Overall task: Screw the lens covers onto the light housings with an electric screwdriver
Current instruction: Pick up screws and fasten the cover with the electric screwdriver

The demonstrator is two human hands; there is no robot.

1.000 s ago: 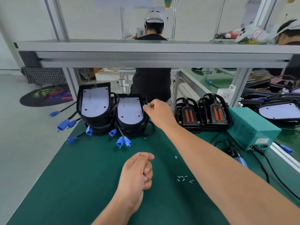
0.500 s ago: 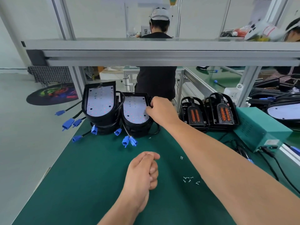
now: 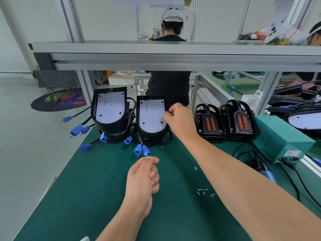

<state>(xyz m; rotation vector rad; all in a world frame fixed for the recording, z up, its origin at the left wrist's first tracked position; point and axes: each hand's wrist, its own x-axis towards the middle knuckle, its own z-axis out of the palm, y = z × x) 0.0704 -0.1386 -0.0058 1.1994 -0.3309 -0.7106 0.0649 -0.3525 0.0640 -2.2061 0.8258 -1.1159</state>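
Two stacks of black light housings with white LED boards stand at the back of the green mat: one housing stack (image 3: 109,110) on the left, the other housing stack (image 3: 151,117) beside it. My right hand (image 3: 180,119) reaches across and grips the right edge of the top housing in the second stack. My left hand (image 3: 144,178) rests on the mat nearer to me, fingers curled into a loose fist; whether it holds something I cannot tell. Black lens covers (image 3: 225,122) with orange inserts sit stacked to the right. Loose screws (image 3: 205,192) lie on the mat. The electric screwdriver (image 3: 267,173) lies under my right forearm.
A teal power supply box (image 3: 281,138) with cables stands at the right. Blue connectors (image 3: 142,150) on black cables trail from the housings over the mat's left edge. An aluminium shelf rail (image 3: 173,56) crosses overhead. A person stands behind the bench.
My right hand has closed on the edge of the second housing stack. The view has shifted slightly; my left hand stays in place.
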